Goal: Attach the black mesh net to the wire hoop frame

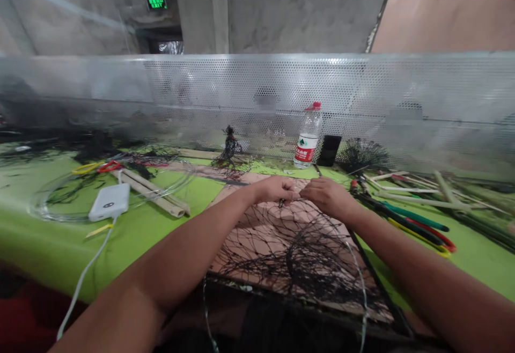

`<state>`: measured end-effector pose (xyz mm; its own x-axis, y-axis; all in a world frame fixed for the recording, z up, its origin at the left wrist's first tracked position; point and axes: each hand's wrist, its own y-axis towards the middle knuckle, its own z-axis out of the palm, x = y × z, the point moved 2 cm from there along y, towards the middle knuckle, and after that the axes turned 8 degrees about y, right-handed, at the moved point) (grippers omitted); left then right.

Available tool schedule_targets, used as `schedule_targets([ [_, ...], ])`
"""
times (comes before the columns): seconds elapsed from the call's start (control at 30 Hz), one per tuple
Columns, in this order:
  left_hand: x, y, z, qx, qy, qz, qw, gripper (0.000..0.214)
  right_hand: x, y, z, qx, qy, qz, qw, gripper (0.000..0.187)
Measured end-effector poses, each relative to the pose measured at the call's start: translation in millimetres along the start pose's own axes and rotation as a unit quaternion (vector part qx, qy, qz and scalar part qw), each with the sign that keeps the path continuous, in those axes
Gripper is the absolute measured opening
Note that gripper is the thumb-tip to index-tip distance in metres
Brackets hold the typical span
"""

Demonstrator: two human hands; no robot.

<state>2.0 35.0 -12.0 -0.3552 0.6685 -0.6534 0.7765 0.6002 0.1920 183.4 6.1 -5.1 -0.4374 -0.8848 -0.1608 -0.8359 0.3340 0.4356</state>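
My left hand is closed at the far part of a pinkish-brown board, its fingers pinching the edge of a black mesh net. Close beside it, my right hand is also closed, with its fingertips at the same net edge. The two hands nearly meet. From them the net spreads toward me and bunches into a dark tangle on the near right of the board. Exactly which strands lie between the fingers is hidden.
A water bottle stands behind my hands, before a perforated metal screen. Left lie a white power bank with a cable, bamboo pieces and coiled clear line. On the right are pliers and thin sticks.
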Motion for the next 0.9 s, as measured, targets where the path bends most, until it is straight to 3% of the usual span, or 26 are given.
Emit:
schedule_targets([
  [0.1, 0.8, -1.0, 0.3, 0.033, 0.007, -0.025, 0.999, 0.037, -0.7, 0.4, 1.5, -0.022, 0.022, -0.008, 0.999, 0.022],
  [0.2, 1.2, -4.6, -2.7, -0.024, -0.023, -0.031, 0.999, 0.037, -10.0, -3.7, 5.8, -0.083, 0.063, 0.048, 0.993, 0.021],
  [0.27, 2.1, -6.4, -3.3, -0.028, -0.047, -0.032, 0.998, 0.03, -16.9, -7.6, 9.1, -0.121, 0.083, 0.095, 0.985, 0.02],
  [0.47, 5.4, -5.7, -4.9, -0.042, -0.089, -0.057, 0.993, 0.023, -25.9, -15.2, 15.3, -0.143, 0.098, 0.149, 0.974, 0.018],
  [0.6, 5.2, -10.6, -15.1, -0.052, -0.125, -0.076, 0.988, 0.026, -47.0, -28.5, 11.4, -0.067, 0.071, 0.259, 0.961, 0.021],
  [0.73, 7.5, -16.2, -24.7, -0.068, -0.166, -0.093, 0.979, 0.03, -66.6, -48.4, 6.7, 0.026, 0.193, 0.385, 0.902, 0.031],
  [0.8, 8.8, -16.3, -24.8, -0.07, -0.171, -0.088, 0.979, 0.03, -66.0, -52.2, 5.9, 0.034, 0.275, 0.38, 0.883, 0.039],
  [0.9, 9.3, -15.6, -23.3, -0.077, -0.191, -0.068, 0.976, 0.03, -58.5, -50.2, 7.5, 0.034, 0.344, 0.336, 0.876, 0.053],
])
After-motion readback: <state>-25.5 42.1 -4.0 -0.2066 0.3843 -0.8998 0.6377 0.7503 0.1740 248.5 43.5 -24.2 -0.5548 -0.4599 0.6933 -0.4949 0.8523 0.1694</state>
